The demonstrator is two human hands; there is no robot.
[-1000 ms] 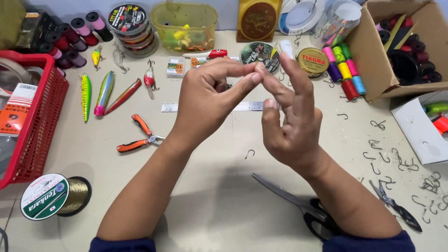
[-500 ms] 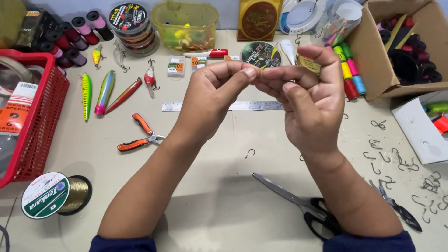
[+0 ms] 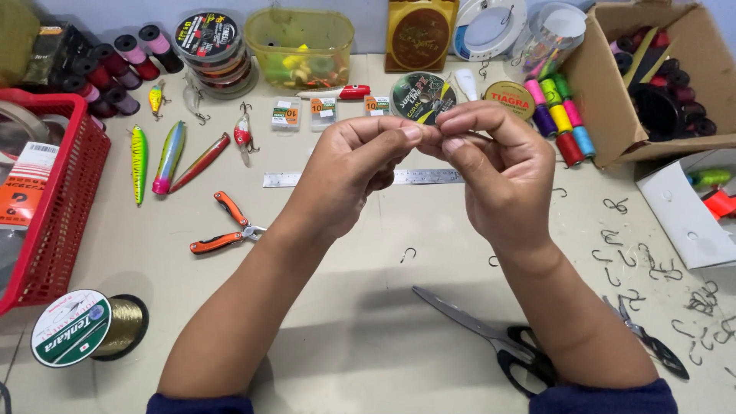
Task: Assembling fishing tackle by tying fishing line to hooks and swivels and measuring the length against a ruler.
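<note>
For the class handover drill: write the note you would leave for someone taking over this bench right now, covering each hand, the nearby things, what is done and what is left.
Left hand and right hand are raised above the table, fingertips pinched together on something too small to identify.
Steel ruler lies under the hands; a loose hook in front; orange pliers to the left; black scissors near the right forearm.
Done: cannot tell.
Left: the pinched work is still in hand.

ruler [image 3: 284, 179] just behind hands | pliers [image 3: 225, 228] + lures [image 3: 170, 156] left of left hand [image 3: 349, 172] | scissors [image 3: 491, 337] under right hand [image 3: 498, 172] forearm | loose hooks [image 3: 659, 268] + box [image 3: 613, 84] to right
</note>
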